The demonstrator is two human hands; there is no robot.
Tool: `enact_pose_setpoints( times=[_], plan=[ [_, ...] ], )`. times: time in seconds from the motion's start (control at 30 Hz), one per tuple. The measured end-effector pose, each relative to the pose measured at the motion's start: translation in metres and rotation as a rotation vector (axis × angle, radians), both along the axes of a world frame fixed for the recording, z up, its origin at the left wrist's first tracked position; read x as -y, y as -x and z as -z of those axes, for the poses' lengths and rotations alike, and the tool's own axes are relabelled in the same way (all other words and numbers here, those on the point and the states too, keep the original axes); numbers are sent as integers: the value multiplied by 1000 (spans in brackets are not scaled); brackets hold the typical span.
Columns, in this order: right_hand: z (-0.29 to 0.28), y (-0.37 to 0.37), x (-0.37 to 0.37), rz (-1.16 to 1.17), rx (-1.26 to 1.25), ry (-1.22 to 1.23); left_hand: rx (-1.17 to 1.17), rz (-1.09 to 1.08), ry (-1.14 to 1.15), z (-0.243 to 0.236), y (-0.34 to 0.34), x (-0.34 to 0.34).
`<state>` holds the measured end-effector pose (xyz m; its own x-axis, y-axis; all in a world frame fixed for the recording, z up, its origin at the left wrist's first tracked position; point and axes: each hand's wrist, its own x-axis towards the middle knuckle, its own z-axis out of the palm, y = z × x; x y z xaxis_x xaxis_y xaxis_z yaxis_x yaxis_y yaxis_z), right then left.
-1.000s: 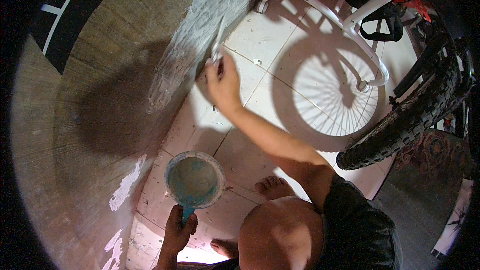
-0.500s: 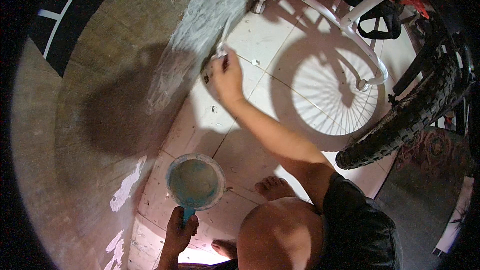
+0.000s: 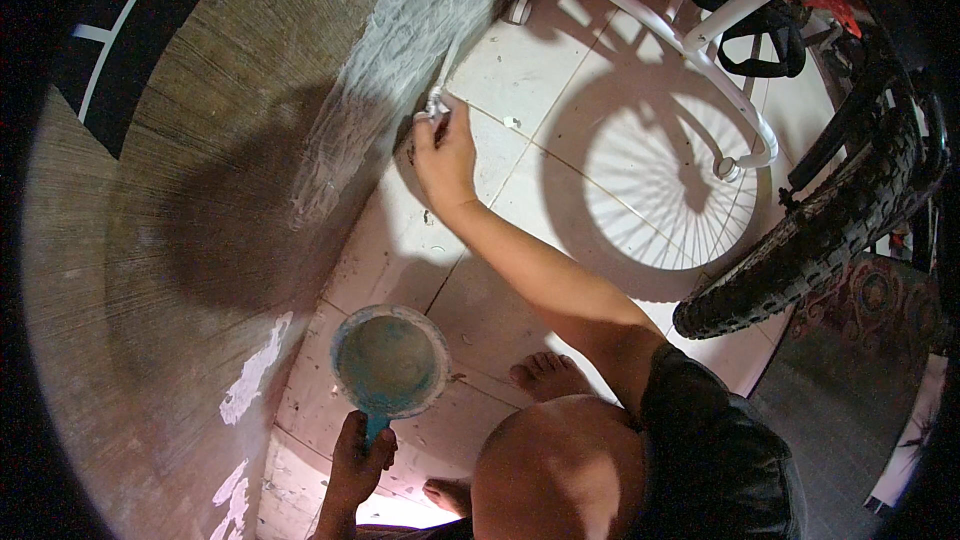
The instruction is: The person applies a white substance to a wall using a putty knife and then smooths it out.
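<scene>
My left hand [image 3: 360,458] is closed round the handle of a blue water dipper [image 3: 372,428]. Its round rim is smeared pale, and a greyish layer covers the inside. Farther off, beside the foot of the wall, my right hand [image 3: 447,155] pinches a small crumpled white thing [image 3: 434,106], partly hidden by the fingers; whether it is cloth or paper I cannot tell. Just beyond it, a white smear runs along the bottom of the wall [image 3: 250,60]. A broad streaky white coating [image 3: 400,40] lies on the brownish wall there, with smaller white patches [image 3: 255,368] nearer me.
Spotted white floor tiles [image 3: 480,270] lie between the wall and my bare feet. At the right stand a white tubular frame [image 3: 630,5] on castors and a knobbly bicycle tyre [image 3: 820,240], with a spoked-wheel shadow beside them. A dark patterned mat [image 3: 830,390] lies under the bicycle.
My right hand has shifted slightly left and nearer the wall, still pinching the white thing, and is less blurred. My left hand and the dipper stay in place.
</scene>
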<state>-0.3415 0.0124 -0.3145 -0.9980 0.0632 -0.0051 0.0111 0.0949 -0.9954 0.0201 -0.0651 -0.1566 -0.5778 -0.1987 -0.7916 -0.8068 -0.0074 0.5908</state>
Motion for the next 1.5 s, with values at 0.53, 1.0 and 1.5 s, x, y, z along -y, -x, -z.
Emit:
enact_pose_setpoints(
  times=[0.53,1.0,1.5],
  plan=[
    [41,58,-34,134,-77,-32,13,19,26,0,-4,6],
    [33,132,-24,245,-208,-116,-47,25,4,2,-8,5],
    [11,60,-29,91,-248,-102,9,92,34,8,6,2]
  ],
)
